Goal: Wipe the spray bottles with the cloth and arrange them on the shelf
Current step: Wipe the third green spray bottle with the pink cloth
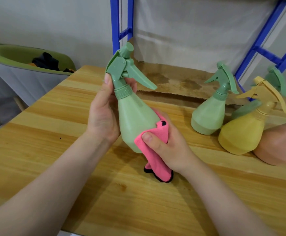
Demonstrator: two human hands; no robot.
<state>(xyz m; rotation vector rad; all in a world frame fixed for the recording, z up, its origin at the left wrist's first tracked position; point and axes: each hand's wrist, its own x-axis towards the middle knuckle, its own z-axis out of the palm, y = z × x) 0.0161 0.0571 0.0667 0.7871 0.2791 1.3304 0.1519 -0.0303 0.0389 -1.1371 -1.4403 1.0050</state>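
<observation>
Left hand (103, 114) grips green bottle (135, 120) at neck; right hand (166, 147) presses pink cloth (154, 160) against its body above tabletop (53, 150).

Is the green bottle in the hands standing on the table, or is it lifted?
Lifted and tilted: the green bottle is above the table, with left hand at its neck.

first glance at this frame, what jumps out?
The green spray bottle at centre, lifted above the wooden table: the left hand grips its neck while the right hand presses a pink cloth against its lower body. To the right, a yellow bottle and two more green bottles wait on the table, in front of the blue shelf frame.
</observation>
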